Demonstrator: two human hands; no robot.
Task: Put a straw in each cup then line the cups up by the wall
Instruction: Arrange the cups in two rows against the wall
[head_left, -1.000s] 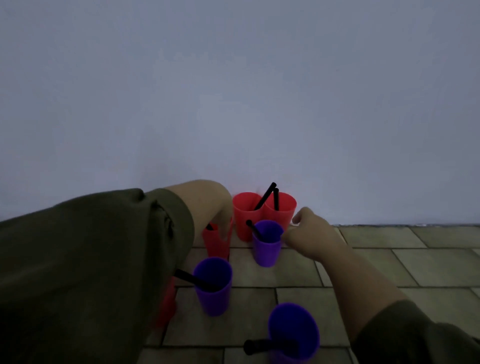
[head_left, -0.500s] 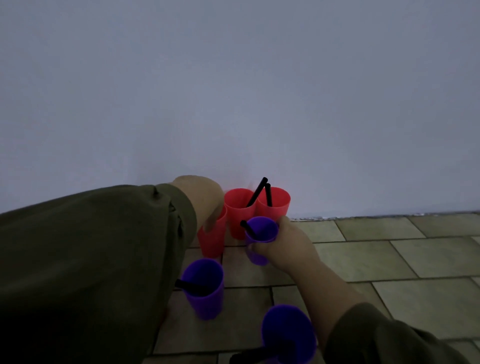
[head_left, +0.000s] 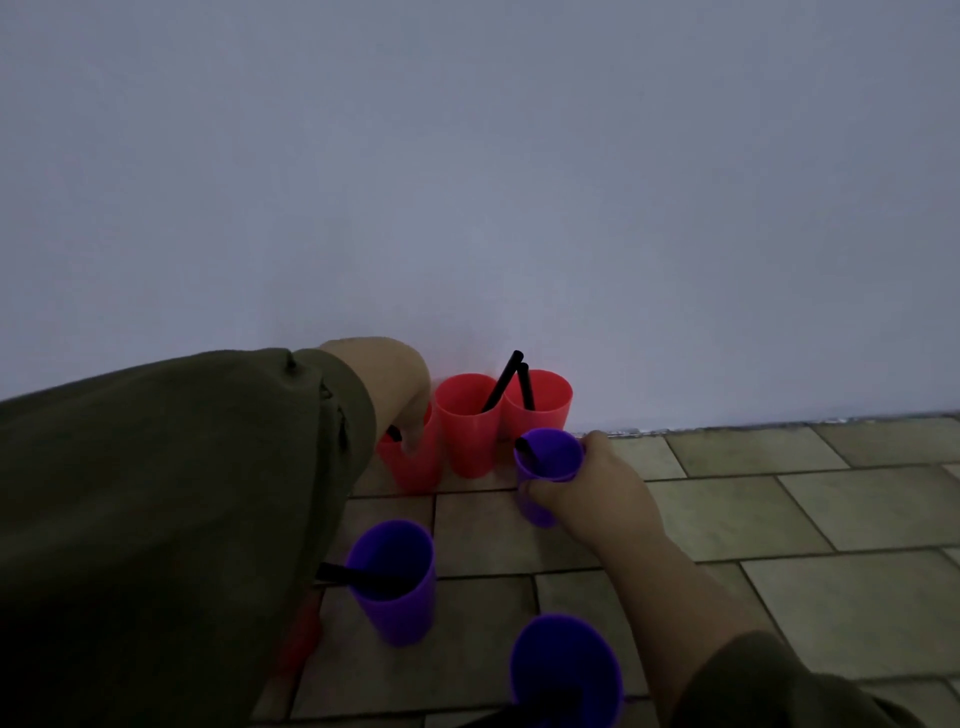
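Two red cups (head_left: 467, 431) (head_left: 545, 405) stand against the wall, each with a black straw (head_left: 501, 382). My left hand (head_left: 384, 384) grips a third red cup (head_left: 415, 465) just left of them, with a straw end showing at its rim. My right hand (head_left: 587, 488) is closed around a purple cup (head_left: 548, 454) with a straw, in front of the right red cup. Two more purple cups (head_left: 395, 582) (head_left: 563, 670) with straws stand nearer to me.
The plain wall (head_left: 519, 208) meets the tiled floor (head_left: 779, 509) just behind the cups. A further red object (head_left: 301, 639) is partly hidden under my left sleeve. Bare tiles stretch along the wall to the right.
My left hand has carried the red cup back next to the two at the wall. My right hand closed on the purple cup and moved it a little to the right.
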